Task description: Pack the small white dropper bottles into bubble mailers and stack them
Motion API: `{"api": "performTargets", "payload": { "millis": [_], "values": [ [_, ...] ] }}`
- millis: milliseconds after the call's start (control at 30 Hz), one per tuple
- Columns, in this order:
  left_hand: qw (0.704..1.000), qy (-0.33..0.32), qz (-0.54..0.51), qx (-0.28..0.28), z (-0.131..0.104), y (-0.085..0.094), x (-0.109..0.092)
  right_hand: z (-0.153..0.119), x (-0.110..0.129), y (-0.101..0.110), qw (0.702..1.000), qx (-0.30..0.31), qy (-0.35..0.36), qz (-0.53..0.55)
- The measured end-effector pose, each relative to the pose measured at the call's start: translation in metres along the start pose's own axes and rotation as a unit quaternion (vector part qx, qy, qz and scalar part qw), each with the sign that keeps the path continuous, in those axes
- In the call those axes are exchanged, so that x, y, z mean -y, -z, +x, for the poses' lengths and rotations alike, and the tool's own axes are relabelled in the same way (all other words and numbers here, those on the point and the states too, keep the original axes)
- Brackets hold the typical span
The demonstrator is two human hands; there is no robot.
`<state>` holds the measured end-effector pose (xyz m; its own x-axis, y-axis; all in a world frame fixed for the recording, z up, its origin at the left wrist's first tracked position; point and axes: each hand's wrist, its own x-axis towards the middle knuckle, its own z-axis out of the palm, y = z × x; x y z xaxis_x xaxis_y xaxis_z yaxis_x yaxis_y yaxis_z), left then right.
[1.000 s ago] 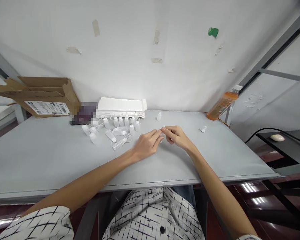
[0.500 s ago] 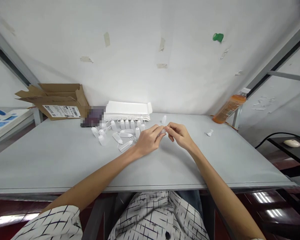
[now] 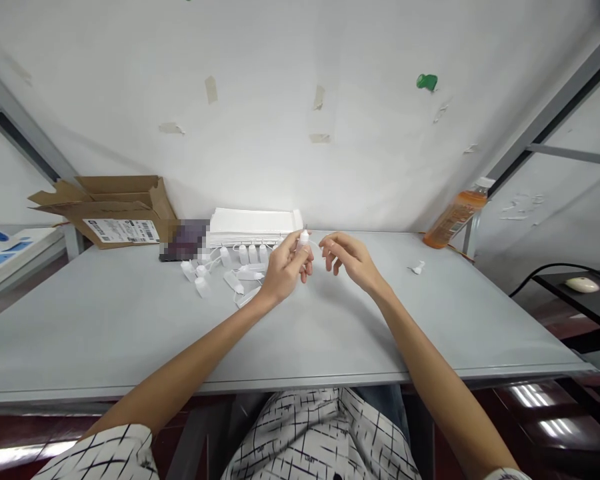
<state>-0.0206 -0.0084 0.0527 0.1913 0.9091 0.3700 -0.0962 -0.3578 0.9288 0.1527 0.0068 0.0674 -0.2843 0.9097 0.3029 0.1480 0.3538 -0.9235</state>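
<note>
Upright in my left hand point(image 3: 286, 267) is a small white bottle point(image 3: 304, 238) with a thin tip, the fingers wrapped round it. Just to its right, my right hand point(image 3: 347, 259) has its thumb and fingertips together at a thin white strap that runs from the bottle; what sits at the strap's end is too small to tell. Left of my hands, several small white bottles point(image 3: 233, 281) stand or lie on the grey table point(image 3: 310, 340), some with looped straps.
White sheets point(image 3: 253, 223) are stacked by the wall, beside a blurred dark object point(image 3: 185, 240) and an open cardboard box point(image 3: 123, 213). To the right are a small white piece point(image 3: 419, 267) and an orange bottle point(image 3: 455, 217) leaning at the wall.
My hands have moved apart. The left one has shifted left and now shows the bottle upright, its strap stretching toward my right hand. The view has tilted up slightly.
</note>
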Motion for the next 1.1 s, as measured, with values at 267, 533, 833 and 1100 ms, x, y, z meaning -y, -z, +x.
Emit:
{"api": "performTargets", "payload": {
  "millis": [267,533,833,1100],
  "values": [
    [0.998,0.056,-0.034,-0.01,0.001,0.002,0.006,-0.01,0.004,-0.012,0.998,0.041,-0.009,0.048],
    [0.999,0.026,0.001,-0.03,0.001,0.002,0.007,-0.012,0.004,-0.012,0.995,0.051,0.009,0.085],
    [1.0,-0.018,0.017,-0.011,-0.004,-0.002,0.007,-0.016,0.012,-0.018,0.99,-0.088,0.093,0.053],
    [0.996,-0.08,0.03,-0.011,-0.01,-0.003,0.004,-0.025,0.021,-0.025,0.981,-0.086,0.166,0.054]
  ]
}}
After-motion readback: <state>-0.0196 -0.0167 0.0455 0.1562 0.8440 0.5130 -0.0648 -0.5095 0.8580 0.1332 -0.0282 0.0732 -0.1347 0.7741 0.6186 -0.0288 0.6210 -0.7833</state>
